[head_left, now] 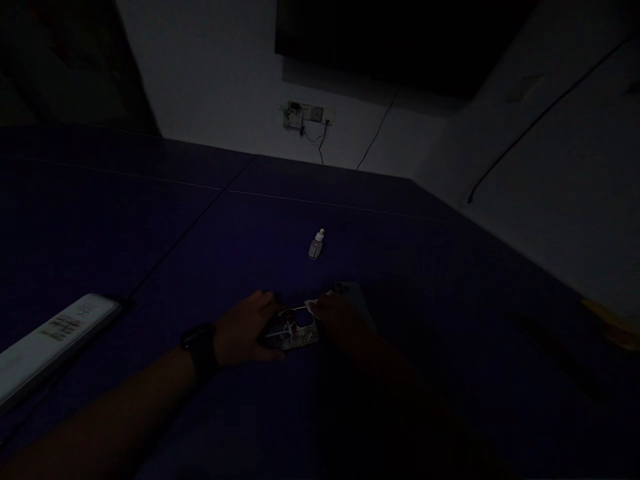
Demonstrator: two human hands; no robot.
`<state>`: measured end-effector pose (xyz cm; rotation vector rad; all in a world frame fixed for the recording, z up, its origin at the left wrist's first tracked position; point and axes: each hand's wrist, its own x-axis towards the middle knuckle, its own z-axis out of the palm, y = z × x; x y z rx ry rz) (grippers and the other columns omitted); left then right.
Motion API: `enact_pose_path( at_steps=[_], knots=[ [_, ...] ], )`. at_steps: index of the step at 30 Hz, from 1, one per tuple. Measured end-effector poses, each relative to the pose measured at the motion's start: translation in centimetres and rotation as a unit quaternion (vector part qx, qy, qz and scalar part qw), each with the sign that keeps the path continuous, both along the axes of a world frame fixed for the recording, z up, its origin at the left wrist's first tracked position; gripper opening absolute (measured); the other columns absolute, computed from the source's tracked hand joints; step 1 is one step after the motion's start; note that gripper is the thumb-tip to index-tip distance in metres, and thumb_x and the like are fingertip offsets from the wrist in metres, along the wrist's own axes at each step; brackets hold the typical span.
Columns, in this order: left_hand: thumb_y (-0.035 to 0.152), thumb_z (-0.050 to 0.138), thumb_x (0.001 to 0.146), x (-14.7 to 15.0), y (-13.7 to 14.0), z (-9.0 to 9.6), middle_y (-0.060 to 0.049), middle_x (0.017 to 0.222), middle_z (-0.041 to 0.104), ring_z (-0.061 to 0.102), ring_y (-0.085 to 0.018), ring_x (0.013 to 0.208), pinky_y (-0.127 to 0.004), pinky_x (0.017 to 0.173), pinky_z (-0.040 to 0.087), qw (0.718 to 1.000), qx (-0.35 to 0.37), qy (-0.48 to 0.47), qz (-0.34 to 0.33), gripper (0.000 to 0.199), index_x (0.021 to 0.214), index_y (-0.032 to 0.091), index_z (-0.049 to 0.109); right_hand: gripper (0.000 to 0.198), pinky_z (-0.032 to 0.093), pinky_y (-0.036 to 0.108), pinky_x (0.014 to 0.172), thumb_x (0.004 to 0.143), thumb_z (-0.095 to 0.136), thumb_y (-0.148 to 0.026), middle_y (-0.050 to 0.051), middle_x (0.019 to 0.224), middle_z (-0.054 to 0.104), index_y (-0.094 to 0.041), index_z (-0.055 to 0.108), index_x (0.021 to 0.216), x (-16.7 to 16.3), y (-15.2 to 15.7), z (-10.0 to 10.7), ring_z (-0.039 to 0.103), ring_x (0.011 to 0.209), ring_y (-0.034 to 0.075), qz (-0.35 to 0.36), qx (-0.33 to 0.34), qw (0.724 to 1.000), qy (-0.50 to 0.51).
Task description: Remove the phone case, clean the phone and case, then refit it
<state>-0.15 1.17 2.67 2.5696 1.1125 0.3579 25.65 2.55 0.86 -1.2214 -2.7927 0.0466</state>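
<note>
In the dim head view, a patterned phone case [293, 335] with a large camera cutout lies on the dark blue surface [240, 267]. My left hand [247, 327], with a dark watch on its wrist, grips the case's left end between thumb and fingers. My right hand [340, 320] pinches a small white cloth or tissue [312, 308] against the cutout's edge. Partly under that hand and wrist, a phone [355, 297] lies with its camera lenses up. Beyond both hands is a small clear bottle [315, 249] with a white top.
A white power strip [60, 340] lies at the left. On the back wall are sockets [310, 113] with plugs and hanging cords, below a large dark screen [400, 40]. Something yellowish [610, 323] sits at the right edge.
</note>
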Motion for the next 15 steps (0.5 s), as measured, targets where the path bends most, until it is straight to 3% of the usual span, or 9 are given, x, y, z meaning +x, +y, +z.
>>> enact_pose_path(
  at_steps=[3,8,12,15],
  knots=[
    [0.053,0.083,0.069,0.0,0.0,0.1,-0.007,0.111,0.058,0.054,-0.029,0.1,-0.04,0.088,0.046,1.0,-0.003,0.003,-0.001,0.07,0.124,0.021,0.056,0.046,0.042,0.04,0.101,0.09,0.043,0.002,0.014,0.12,0.065,-0.014,0.063,0.128,-0.2,0.3,0.5,0.058,0.11,0.022,-0.006,-0.022,1.0,-0.005],
    [0.054,0.082,0.069,0.0,0.0,-0.1,-0.007,0.111,0.058,0.054,-0.029,0.1,-0.04,0.088,0.046,1.0,0.0,0.001,0.0,0.069,0.124,0.021,0.056,0.034,0.045,0.031,0.084,0.091,0.046,0.0,0.012,0.104,0.067,-0.013,0.073,0.106,0.0,0.2,1.5,0.061,0.096,0.019,-0.054,-0.108,0.993,-0.012],
    [0.054,0.082,0.07,0.0,-0.1,-0.2,-0.007,0.11,0.058,0.055,-0.029,0.1,-0.04,0.088,0.046,1.0,0.006,0.003,0.005,0.068,0.123,0.02,0.055,0.037,0.044,0.029,0.085,0.091,0.045,0.002,0.01,0.105,0.067,-0.015,0.072,0.108,-1.0,0.7,1.3,0.06,0.096,0.018,-0.076,-0.089,0.992,0.039],
    [0.051,0.085,0.067,0.1,0.0,-0.1,-0.007,0.11,0.058,0.054,-0.028,0.099,-0.039,0.087,0.047,1.0,-0.001,-0.002,0.006,0.068,0.121,0.019,0.057,0.035,0.044,0.032,0.091,0.09,0.048,0.001,0.01,0.105,0.066,-0.015,0.071,0.111,-2.2,1.1,0.8,0.059,0.1,0.019,-0.044,-0.064,0.995,0.066]
  ],
)
